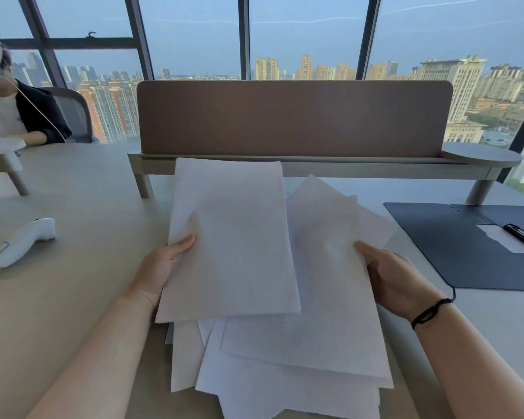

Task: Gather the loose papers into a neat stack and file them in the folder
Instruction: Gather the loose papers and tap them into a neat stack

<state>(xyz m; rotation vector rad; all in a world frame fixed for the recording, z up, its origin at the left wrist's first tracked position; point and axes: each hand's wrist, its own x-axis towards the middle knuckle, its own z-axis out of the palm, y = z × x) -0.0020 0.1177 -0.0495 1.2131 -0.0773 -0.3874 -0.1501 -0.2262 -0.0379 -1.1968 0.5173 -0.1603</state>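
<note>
While the left hand (161, 267) pinches one raised sheet (233, 237) and the right hand (397, 276) grips the fanned loose papers (312, 313), square every edge by tapping on the desk (58, 297) before moving to the open folder (466, 252) at right

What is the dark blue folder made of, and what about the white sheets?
The folder looks like stiff plastic or coated card: flat, matte, dark blue, lying open; which one is hard to tell. The sheets look like thin plain paper: white, dull, and they bend and overlap loosely where the hands hold them.
</note>
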